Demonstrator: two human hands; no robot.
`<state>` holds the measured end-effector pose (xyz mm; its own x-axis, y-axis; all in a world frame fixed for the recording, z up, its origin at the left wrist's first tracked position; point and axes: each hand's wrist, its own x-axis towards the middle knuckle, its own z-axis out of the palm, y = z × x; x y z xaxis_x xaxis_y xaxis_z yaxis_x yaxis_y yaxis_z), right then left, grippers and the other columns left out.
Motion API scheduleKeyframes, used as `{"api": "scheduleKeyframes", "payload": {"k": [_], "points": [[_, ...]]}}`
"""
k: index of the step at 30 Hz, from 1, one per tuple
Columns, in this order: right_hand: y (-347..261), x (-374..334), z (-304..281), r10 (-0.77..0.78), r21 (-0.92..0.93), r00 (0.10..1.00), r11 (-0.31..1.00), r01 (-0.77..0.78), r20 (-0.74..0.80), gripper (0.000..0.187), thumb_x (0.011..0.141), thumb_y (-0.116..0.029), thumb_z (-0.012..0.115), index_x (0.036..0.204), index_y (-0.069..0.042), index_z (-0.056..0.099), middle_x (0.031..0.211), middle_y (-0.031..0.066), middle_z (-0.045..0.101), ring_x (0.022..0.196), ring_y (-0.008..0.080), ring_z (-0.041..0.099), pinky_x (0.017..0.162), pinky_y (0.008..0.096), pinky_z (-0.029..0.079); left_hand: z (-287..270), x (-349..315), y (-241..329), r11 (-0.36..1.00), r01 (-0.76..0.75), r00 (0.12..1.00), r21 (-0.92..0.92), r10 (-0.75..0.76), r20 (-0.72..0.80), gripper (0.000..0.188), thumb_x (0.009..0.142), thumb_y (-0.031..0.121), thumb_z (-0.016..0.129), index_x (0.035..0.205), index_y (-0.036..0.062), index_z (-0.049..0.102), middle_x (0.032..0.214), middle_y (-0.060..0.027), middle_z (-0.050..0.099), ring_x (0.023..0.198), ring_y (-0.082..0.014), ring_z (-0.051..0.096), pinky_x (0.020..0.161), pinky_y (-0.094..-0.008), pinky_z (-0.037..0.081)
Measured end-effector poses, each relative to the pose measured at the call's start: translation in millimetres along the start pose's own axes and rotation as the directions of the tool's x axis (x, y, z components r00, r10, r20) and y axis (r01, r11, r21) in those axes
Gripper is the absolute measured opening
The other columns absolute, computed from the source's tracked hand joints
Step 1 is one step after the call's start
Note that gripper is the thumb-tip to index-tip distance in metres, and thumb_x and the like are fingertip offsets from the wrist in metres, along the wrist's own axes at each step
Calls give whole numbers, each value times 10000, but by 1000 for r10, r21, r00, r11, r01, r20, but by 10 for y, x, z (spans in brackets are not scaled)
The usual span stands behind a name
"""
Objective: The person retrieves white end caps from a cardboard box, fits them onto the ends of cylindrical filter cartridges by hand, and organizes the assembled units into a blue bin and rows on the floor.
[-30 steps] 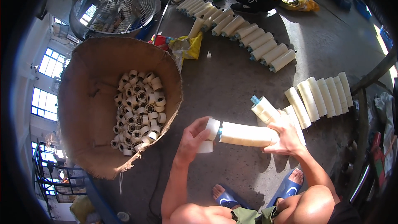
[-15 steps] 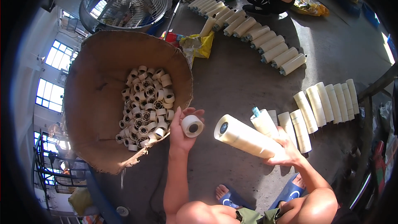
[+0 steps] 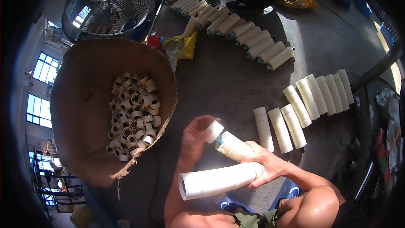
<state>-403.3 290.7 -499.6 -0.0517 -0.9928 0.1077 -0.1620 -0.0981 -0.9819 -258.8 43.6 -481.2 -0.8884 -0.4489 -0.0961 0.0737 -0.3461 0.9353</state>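
- Left hand curled, fingertips pinching a small white cap on the end of a short roll.
- 0.5 s ago that hand held a loose ring up by the box; ring is gone from it now, hand has swung right to the roll.
- Right hand wrapped tight round a long tube and pressing the roll's far end; tube now lies below the left hand, open end toward the person.
- Tube has dropped and turned since 0.5 s ago.
- Box of rings sits left of the left hand, apart.
- Judged: one core stripped, next one started.
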Motion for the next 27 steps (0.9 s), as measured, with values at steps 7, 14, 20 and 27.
{"api": "scheduleKeyframes", "payload": {"k": [7, 14, 20, 27], "points": [[195, -158, 43, 45, 362, 998, 931, -57, 43, 679, 703, -356, 918, 1271, -49, 708, 1302, 167, 559, 1285, 318, 485, 1080, 467, 414, 199, -5, -151, 997, 14, 999, -75, -11, 41, 686, 813, 251, 864, 1381, 61, 528, 1284, -157, 683, 1210, -265, 652, 1063, -396, 525], [376, -241, 278, 303, 821, 946, 507, -261, 114, 383, 842, -331, 813, 1044, -36, 675, 864, -40, 583, 812, 61, 510, 732, 235, 407, 180, -97, -357, 990, 75, 993, -121, -85, -78, 541, 909, 266, 745, 1335, 47, 495, 1277, -105, 645, 1202, -210, 626, 1053, -380, 505], [635, -295, 440, 388, 887, 920, 406, -219, 50, 398, 872, -301, 772, 1144, -26, 677, 988, 11, 635, 907, 104, 554, 842, 272, 436, 290, -78, -714, 967, 21, 985, -253, -64, -162, 342, 1004, 136, 632, 1301, 55, 483, 1248, -81, 660, 1170, -170, 624, 1022, -318, 489], [457, -253, 435, 516, 919, 850, 278, -279, 102, 802, 789, -504, 785, 1380, -3, 579, 1263, 129, 661, 1200, 231, 608, 1090, 418, 416, 224, 9, -686, 932, 225, 974, -285, -224, 39, 310, 931, 119, 610, 1223, 72, 515, 1175, -81, 637, 1136, -191, 625, 1016, -341, 489]]}}
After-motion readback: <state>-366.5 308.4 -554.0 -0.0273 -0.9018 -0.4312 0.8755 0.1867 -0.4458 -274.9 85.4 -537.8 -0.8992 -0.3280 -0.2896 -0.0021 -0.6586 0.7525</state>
